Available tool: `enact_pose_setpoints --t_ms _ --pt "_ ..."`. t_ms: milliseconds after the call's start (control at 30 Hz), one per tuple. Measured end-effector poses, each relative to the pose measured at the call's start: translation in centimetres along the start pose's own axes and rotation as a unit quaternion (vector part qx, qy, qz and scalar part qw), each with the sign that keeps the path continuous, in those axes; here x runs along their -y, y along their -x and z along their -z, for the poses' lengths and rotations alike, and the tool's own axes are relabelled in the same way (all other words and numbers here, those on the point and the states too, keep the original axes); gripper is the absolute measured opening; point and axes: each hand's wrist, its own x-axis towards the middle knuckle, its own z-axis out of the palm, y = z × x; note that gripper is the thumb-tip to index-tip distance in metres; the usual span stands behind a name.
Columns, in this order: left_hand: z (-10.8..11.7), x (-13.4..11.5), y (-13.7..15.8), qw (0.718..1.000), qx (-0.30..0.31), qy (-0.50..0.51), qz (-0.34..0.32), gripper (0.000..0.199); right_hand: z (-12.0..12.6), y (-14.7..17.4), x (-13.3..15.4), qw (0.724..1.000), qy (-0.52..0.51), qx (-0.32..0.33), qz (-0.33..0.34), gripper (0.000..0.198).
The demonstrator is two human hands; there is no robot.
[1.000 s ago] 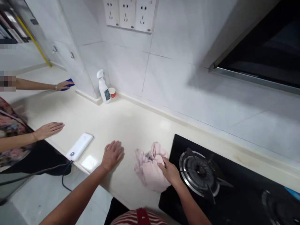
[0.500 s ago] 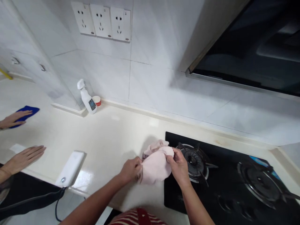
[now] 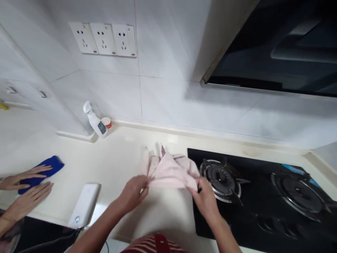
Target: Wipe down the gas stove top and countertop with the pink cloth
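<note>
A: You have the pink cloth (image 3: 171, 174) right in front of you, its near edge drawn nearly straight between your hands.

B: Your left hand (image 3: 135, 191) pinches the near left corner, fingers curled in. How about the other one?

A: Your right hand (image 3: 206, 196) has the near right corner between thumb and fingers, at the left edge of the hob (image 3: 247, 225). Neither of your hands is loose.

B: So you have the cloth over the counter (image 3: 126, 151), its right end next to the left burner (image 3: 220, 177). Does any of it touch down?

A: I can't tell you that; there's shadow under your hands, and the folds hide the rest. You can see one peak sticking up at the far side, with a dark purplish patch (image 3: 163, 151).

B: Off to your left, a co-worker's hand (image 3: 28, 176) presses on a blue cloth (image 3: 54, 166). Their other hand (image 3: 30, 202) lies just beside it, fingers stretched out; I can't tell you whether it touches the blue cloth.

A: Between those hands and your left forearm you've got a white device (image 3: 84, 203) lying near the counter's front edge, a cable at its near end.

B: And further back on your left, a spray bottle (image 3: 96, 122) stands by the wall, with a red and white tub (image 3: 106, 122) just behind it.
</note>
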Motion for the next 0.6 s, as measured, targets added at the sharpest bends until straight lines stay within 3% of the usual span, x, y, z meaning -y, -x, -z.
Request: enact_pose_setpoints --t_ms 33,133,233,300,400,500,600 --pt "-1.6 0.8 2.2 0.999 0.042 -0.009 0.010 0.010 -1.2 2.7 -0.8 0.998 0.019 0.060 -0.030 0.015" --pt "-5.5 2.7 7.9 0.987 0.139 0.007 0.080 0.016 -4.2 10.1 -2.1 0.969 0.048 0.233 -0.062 0.038" --pt "-7.1 3.4 10.9 0.973 0.191 0.031 0.123 0.041 -4.9 13.5 -1.8 0.945 0.086 0.305 -0.081 0.045" --pt "-6.8 3.4 11.0 0.958 0.246 0.037 0.143 0.054 -4.3 13.4 -1.6 0.940 0.105 0.310 -0.097 0.044" --pt "-5.2 3.0 9.6 0.935 0.304 0.021 0.182 0.048 -2.8 12.3 -1.9 0.944 0.093 0.292 -0.121 0.032" --pt "-3.6 2.3 8.2 0.923 0.306 -0.003 0.234 0.043 -1.8 12.2 -2.8 0.954 0.048 0.236 -0.179 0.032" --pt "-3.1 1.7 7.5 0.910 0.311 -0.020 0.272 0.041 -1.8 13.0 -3.0 0.942 0.048 0.219 -0.248 0.036"
